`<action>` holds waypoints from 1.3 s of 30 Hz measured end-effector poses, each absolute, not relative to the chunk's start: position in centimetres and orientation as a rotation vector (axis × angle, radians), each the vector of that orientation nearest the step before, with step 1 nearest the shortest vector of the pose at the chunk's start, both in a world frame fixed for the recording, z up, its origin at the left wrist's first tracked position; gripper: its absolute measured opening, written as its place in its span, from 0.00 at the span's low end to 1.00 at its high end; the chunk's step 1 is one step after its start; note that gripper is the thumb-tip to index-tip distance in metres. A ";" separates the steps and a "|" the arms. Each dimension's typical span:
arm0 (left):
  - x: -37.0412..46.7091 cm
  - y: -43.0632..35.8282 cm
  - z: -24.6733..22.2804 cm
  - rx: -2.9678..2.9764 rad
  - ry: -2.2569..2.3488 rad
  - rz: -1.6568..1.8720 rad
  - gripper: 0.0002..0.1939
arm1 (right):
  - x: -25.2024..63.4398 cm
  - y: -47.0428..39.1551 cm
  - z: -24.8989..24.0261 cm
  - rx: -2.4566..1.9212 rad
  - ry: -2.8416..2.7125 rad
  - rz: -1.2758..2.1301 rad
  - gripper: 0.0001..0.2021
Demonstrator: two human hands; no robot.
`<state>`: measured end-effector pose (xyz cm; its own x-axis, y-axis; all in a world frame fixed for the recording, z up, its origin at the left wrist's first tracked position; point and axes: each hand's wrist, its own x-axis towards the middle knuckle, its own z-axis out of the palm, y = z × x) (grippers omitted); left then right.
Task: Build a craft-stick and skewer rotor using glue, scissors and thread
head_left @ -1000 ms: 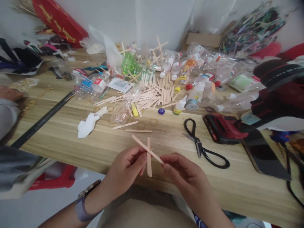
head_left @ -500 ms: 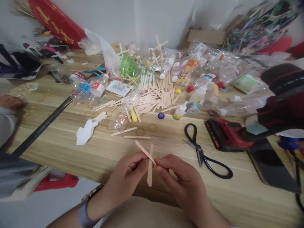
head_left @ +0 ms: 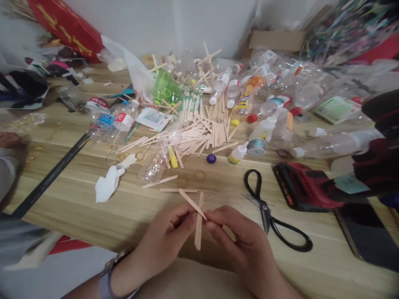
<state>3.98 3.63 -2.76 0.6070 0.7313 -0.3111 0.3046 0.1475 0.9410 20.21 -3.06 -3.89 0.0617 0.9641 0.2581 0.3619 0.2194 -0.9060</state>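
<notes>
Work surface: wood-grain table (head_left: 140, 220). On its right section I see black-handled scissors (head_left: 264, 211), blades apart, beside a red-and-black cordless power tool (head_left: 304, 187); a smartphone (head_left: 368, 238) lies next to the tool. Centre section: a loose heap of wooden craft sticks (head_left: 199, 137), a purple bottle cap (head_left: 211, 158), a small nozzle bottle (head_left: 238, 153) and a spool (head_left: 256, 147). Left section: a crumpled white tissue (head_left: 107, 185) and a long black bar (head_left: 52, 175). Clear plastic bottles (head_left: 339, 144) lie toward the rear right.

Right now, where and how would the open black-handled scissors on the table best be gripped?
Best, I'd say, by the near handle loop, with the right hand coming from the right. The scissors lie spread open, their blades pointing left and toward the near side, so this approach should avoid the edges.
</notes>
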 end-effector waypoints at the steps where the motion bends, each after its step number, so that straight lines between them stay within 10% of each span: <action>1: 4.1 3.9 -2.6 1.427 0.942 0.383 0.14 | 20.6 -3.1 -4.0 -1.329 -1.523 0.733 0.10; 20: 2.3 5.3 -2.7 0.781 0.852 0.254 0.15 | 37.5 -4.3 -7.8 -1.585 -2.683 0.212 0.38; 39: 1.7 6.3 -1.9 0.967 0.783 0.331 0.20 | 32.3 -8.5 -7.8 -1.721 -2.438 -0.241 0.31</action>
